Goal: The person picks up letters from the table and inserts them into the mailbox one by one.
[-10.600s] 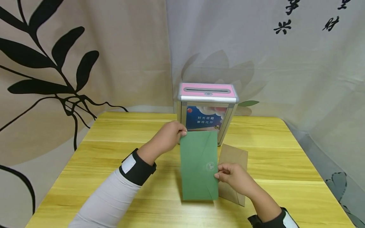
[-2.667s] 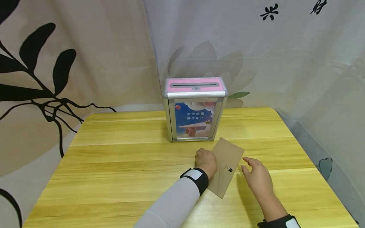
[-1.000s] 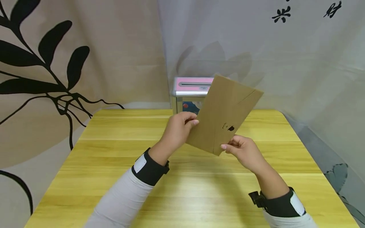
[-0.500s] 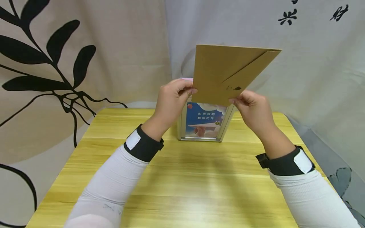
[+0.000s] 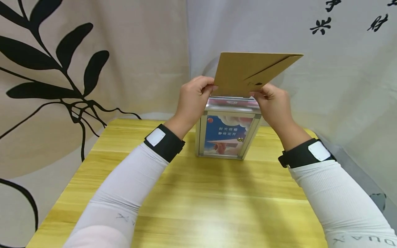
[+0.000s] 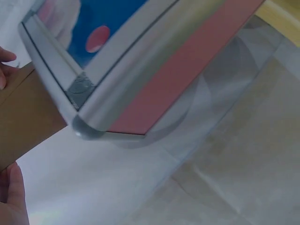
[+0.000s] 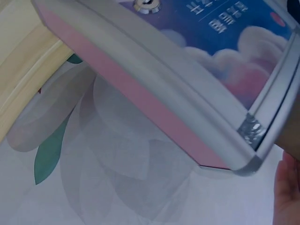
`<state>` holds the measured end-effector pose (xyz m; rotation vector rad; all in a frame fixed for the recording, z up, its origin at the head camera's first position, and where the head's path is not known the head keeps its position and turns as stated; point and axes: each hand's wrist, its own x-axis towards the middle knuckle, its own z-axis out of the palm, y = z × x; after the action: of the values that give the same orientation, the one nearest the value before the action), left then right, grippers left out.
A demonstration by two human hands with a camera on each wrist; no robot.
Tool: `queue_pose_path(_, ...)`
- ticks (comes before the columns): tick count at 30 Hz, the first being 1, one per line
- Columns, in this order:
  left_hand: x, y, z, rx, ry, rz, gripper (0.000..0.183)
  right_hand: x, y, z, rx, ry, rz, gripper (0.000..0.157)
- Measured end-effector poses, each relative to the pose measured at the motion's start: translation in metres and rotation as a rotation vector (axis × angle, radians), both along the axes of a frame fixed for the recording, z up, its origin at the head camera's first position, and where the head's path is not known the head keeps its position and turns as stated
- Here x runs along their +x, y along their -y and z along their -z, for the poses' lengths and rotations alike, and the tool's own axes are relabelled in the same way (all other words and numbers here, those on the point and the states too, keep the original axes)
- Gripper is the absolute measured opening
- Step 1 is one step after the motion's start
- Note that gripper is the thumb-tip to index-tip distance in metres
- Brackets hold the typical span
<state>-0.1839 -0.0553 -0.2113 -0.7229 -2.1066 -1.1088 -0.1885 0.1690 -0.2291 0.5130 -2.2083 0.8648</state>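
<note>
A brown paper envelope (image 5: 245, 69) with a diagonal flap seam and a small dark mark is held up over the letter box (image 5: 227, 136). My left hand (image 5: 193, 100) pinches its lower left edge between thumb and fingers. The right hand (image 5: 274, 106) pinches the lower right side the same way. The envelope's bottom edge overlaps the pink top of the box, hiding most of the slot. In the left wrist view the envelope (image 6: 26, 117) shows beside the corner of the box (image 6: 159, 84); in the right wrist view only a sliver of the envelope (image 7: 291, 133) appears.
The letter box has a silver frame, a picture front and a small lock (image 5: 240, 139). It stands towards the back of a yellow wooden table (image 5: 214, 203). Behind hangs a printed curtain (image 5: 149, 51) with leaf and lettering patterns.
Earlier both hands held a green envelope, now out of view, while the brown one lay on the table. Since then the brown envelope was picked up, raised over the box and slightly lowered.
</note>
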Motion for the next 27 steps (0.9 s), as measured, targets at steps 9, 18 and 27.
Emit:
queue_pose_path(9,-0.013,-0.002,0.005,0.014,0.142,-0.019,0.014,-0.009,-0.002,0.004,0.026,0.082,0.01,0.009)
queue_pose_path(18,-0.033,-0.004,0.016,0.02,0.336,-0.05,0.013,-0.012,0.0,0.001,0.021,0.387,0.078,0.017)
queue_pose_path(27,-0.048,-0.009,0.024,-0.018,0.389,-0.095,0.013,-0.009,-0.001,-0.013,-0.043,0.358,0.098,0.024)
